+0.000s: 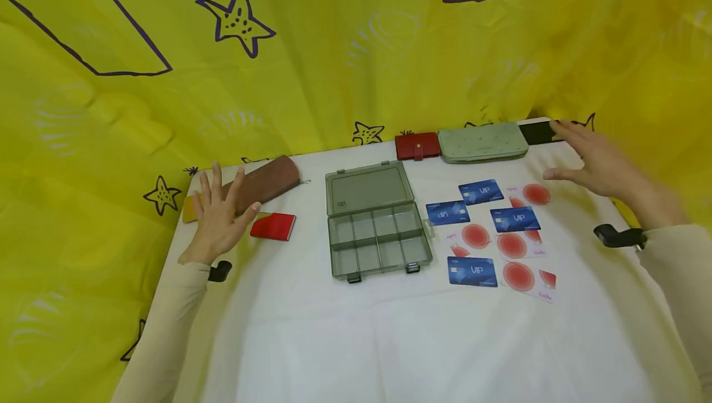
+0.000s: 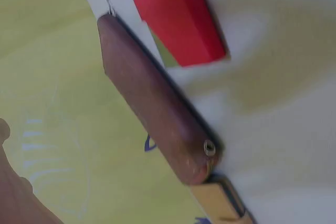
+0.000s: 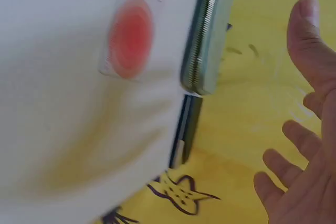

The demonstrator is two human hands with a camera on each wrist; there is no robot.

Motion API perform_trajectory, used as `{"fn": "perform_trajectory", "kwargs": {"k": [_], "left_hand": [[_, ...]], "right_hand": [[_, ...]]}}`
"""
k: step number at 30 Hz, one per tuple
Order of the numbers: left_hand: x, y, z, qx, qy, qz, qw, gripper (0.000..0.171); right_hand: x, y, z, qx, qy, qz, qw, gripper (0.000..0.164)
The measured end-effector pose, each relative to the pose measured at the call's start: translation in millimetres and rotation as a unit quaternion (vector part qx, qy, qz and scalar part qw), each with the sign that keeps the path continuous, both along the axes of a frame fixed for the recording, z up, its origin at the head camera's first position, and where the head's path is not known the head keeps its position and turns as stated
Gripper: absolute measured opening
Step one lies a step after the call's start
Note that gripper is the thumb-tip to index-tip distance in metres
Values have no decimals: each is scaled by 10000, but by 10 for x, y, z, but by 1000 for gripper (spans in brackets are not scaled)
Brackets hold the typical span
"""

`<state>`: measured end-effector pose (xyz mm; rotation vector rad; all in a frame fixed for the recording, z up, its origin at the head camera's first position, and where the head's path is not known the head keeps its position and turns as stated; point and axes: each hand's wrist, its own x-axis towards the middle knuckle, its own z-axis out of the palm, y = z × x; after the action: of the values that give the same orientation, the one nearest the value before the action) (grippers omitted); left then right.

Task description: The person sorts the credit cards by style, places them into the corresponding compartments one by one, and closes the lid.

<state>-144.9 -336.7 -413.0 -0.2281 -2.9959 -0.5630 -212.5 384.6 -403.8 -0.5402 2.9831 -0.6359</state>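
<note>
My left hand (image 1: 218,217) hovers with fingers spread above the left side of the table, holding nothing. Near it lie a brown zippered pouch (image 1: 267,182), a yellow item (image 1: 190,209) partly behind the hand, and a red-and-green wallet (image 1: 274,226). Over the right edge my right hand (image 1: 603,162) is raised, its fingers extended and nothing in its grasp. A black wallet (image 1: 537,133) and a pale green zip wallet (image 1: 484,143) lie closest to it. A grey translucent compartment box (image 1: 380,254) sits mid-table with its lid (image 1: 369,188) laid back; its compartments look bare.
Blue VIP cards (image 1: 472,271) and white cards with red circles (image 1: 518,277) are scattered right of the box, some overlapping. A small red snap wallet (image 1: 418,146) stands at the back edge. White cloth (image 1: 356,341) covers the table; a yellow patterned curtain (image 1: 317,69) hangs behind.
</note>
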Motion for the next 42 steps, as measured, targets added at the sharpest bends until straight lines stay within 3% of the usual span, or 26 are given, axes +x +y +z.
{"fn": "perform_trajectory", "kwargs": {"k": [7, 13, 16, 21, 26, 28, 35, 42], "left_hand": [[79, 269, -217, 207, 37, -356, 9991, 85], [261, 784, -504, 1122, 253, -732, 9907, 90], [411, 1054, -599, 1797, 126, -912, 9794, 89], [664, 1388, -735, 2777, -522, -1033, 9537, 92], [736, 1540, -846, 3679, -1002, -795, 9210, 99], [741, 1553, -885, 3831, -1067, -722, 9147, 104], [753, 1555, -929, 3768, -1117, -873, 9154, 120], [742, 1530, -938, 3767, -1185, -814, 9151, 125]], "right_hand": [[3, -194, -333, -821, -1004, -15, 9916, 78], [-35, -379, -558, -1249, -1251, -40, 9842, 68], [-88, -472, -605, -1205, -1213, 19, 9853, 71], [-173, -628, -638, -877, -1194, 179, 9888, 73], [-241, -697, -652, -758, -1099, 301, 9906, 67], [-253, -701, -646, -707, -1175, 314, 9901, 64], [-217, -706, -619, -600, -1317, 221, 9892, 57], [-156, -758, -614, -468, -1142, 412, 9915, 34]]}}
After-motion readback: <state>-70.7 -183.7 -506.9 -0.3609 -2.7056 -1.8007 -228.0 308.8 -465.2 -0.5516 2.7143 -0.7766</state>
